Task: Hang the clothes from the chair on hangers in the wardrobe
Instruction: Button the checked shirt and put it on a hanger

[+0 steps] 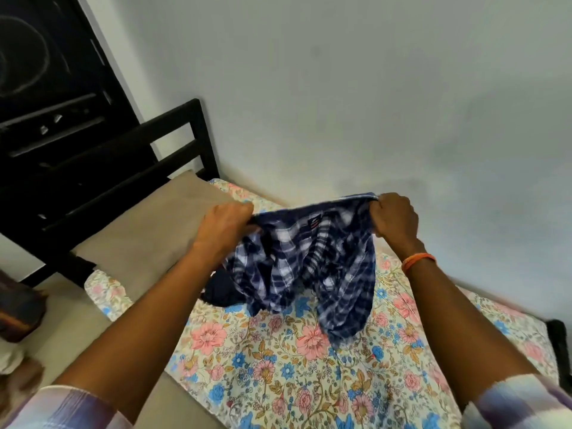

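A blue and white checked shirt (312, 261) hangs spread between my two hands above the bed. My left hand (223, 227) grips its upper edge on the left, near the collar label. My right hand (394, 218) grips the upper edge on the right, and an orange band sits on that wrist. The shirt's lower part trails down onto the floral bedsheet (278, 366). A dark navy garment (221, 291) lies on the bed just under the shirt's left side, partly hidden. No hanger, chair or wardrobe is in view.
A tan pillow (145, 236) lies at the head of the bed against a black slatted headboard (185, 140). A pale wall (340, 88) runs behind the bed. A dark door or panel (46, 72) fills the upper left. Blurred brown items (18, 311) sit at the left edge.
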Demonstrator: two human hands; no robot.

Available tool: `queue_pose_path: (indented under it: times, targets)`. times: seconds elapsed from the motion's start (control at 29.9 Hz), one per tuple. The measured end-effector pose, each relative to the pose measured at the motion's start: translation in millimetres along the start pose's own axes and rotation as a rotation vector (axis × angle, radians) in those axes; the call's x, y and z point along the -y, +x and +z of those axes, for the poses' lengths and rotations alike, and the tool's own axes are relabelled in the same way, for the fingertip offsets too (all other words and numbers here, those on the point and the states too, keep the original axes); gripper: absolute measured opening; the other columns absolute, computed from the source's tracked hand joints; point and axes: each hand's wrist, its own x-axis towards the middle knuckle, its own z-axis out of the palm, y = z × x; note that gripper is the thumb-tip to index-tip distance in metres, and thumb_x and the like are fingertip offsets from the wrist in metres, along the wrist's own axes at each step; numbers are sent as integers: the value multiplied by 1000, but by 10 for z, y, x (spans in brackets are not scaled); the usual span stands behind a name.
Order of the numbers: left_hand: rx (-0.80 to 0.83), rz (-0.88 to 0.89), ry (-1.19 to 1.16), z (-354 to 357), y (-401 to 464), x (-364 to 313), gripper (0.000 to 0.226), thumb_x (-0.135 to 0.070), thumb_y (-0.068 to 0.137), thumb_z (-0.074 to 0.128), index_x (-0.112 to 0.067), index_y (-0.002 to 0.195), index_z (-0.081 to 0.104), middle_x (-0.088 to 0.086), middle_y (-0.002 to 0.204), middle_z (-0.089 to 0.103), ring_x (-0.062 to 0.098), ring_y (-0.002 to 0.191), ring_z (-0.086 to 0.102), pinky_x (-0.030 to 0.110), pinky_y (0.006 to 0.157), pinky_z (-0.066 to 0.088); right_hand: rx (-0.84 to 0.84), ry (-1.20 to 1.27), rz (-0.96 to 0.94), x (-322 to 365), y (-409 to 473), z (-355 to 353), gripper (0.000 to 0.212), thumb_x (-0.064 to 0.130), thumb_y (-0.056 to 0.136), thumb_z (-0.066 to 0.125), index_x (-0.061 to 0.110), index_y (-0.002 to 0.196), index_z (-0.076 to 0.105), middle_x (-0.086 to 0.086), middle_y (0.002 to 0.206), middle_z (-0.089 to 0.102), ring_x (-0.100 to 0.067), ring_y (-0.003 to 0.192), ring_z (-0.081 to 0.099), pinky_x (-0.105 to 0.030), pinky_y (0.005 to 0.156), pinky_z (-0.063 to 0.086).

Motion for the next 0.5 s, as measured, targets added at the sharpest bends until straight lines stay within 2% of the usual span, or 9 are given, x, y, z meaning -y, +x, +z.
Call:
queue_pose_path:
  times: [0.07,0.13,0.2,0.27,0.3,0.33,0.37,0.4,0.5]
  targets:
    - [77,-191,-55,126,-100,108,25,-34,91,64,-9,87,64,12,81,63,34,75,59,36,61,38,224,207,87,4,41,106,38,20,90,52,5,56,43,-12,48,47,-29,46,46,-37,50,35]
    - [143,-423,-292,245,-226,182,26,-30,87,64,-9,71,63,8,64,54,29,61,51,32,53,33,435,381,190,32,51,147,37,17,89,57,2,56,47,-12,42,45,-23,35,41,-32,44,37]
    - [259,-636,-751,295,-334,224,25,-28,90,64,-11,72,60,10,62,53,24,55,49,26,50,35,663,439,249,118,25,104,37,15,92,58,6,57,48,-6,40,42,-17,31,35,-23,40,34]
    - [524,-828,-1308,213,-377,255,17,-24,97,57,-10,87,61,11,68,59,18,50,53,24,47,46,849,531,288,256,97,69,36,14,94,57,8,58,56,-6,43,48,-16,33,42,-21,38,39]
    - [652,-846,-1539,125,-353,277,18,-20,100,53,-7,90,60,10,65,61,16,48,56,24,45,51,919,622,306,332,186,75,34,15,94,57,8,61,62,-9,49,53,-18,37,48,-24,40,45]
    - [708,-838,-1725,57,-288,319,21,-17,101,49,-3,90,60,10,64,63,15,48,60,26,46,55,951,709,322,433,267,73,27,17,93,58,8,69,65,-12,56,58,-20,44,54,-28,46,51]
    - [697,-826,-1879,21,-162,387,22,-14,102,47,-1,89,60,10,65,64,16,51,63,26,50,58,942,777,338,568,393,134,18,19,91,59,9,78,66,-12,62,61,-23,50,58,-32,51,56]
    - [631,-819,-1989,15,-16,430,24,-14,102,45,1,90,60,12,70,66,18,56,67,28,55,60,900,818,340,691,498,178,14,23,91,60,11,84,64,-11,65,64,-24,54,60,-36,54,58]
    - [426,-746,-2212,238,636,617,31,-17,104,41,7,100,60,20,93,72,28,82,72,38,78,60,753,969,313,1139,887,698,24,30,100,49,12,99,64,-10,82,74,-22,73,72,-38,65,62]
